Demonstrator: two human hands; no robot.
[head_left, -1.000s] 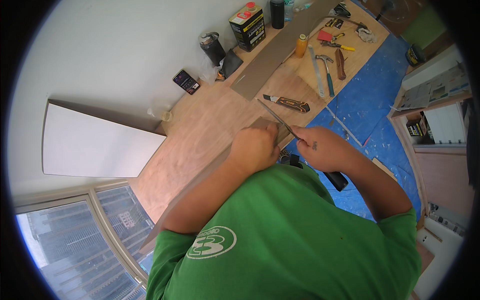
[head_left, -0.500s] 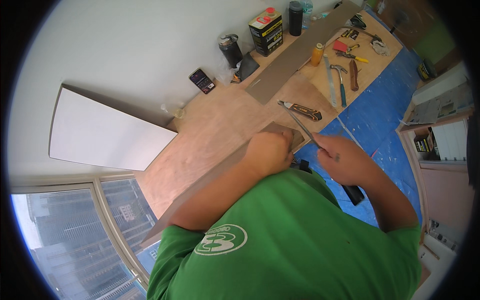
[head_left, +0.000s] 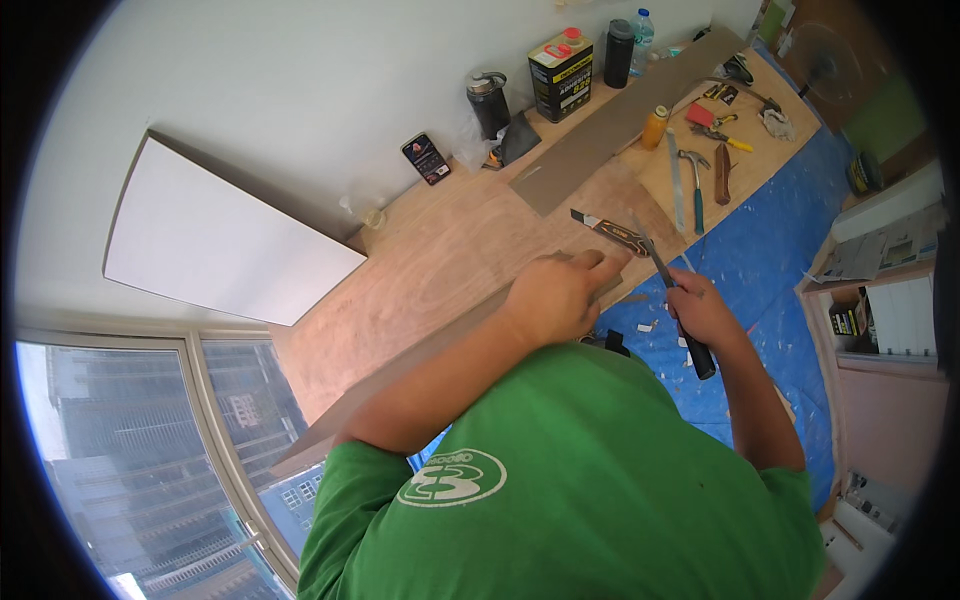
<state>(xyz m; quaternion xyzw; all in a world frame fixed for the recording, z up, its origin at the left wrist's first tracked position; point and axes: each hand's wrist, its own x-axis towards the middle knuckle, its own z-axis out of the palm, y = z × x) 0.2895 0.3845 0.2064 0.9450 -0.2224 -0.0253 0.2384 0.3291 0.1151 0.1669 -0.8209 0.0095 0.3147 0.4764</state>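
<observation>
Right hand (head_left: 703, 312) has been drawn outward from the left over the past second; the long, narrow grey-metal file-like tool with a black handle (head_left: 658, 258) has been carried with it, off the strip's end. The handle is pinched in closed fingers. The blade is seen crossing the butt of the black-and-orange utility knife (head_left: 612, 233); whether contact is made cannot be told.

Left hand (head_left: 555, 297) is laid over the near end of the long, flat taupe strip (head_left: 328, 434), which runs along the near edge of the pale plywood worktop (head_left: 450, 250), partly under the forearm. Its fingers, more curled a second ago, are now partly lengthened; whether the strip is pinched from beneath cannot be told.

Judged from this: tool contact is broken, the end is left to the fingers, and the strip is kept steadied.
</observation>
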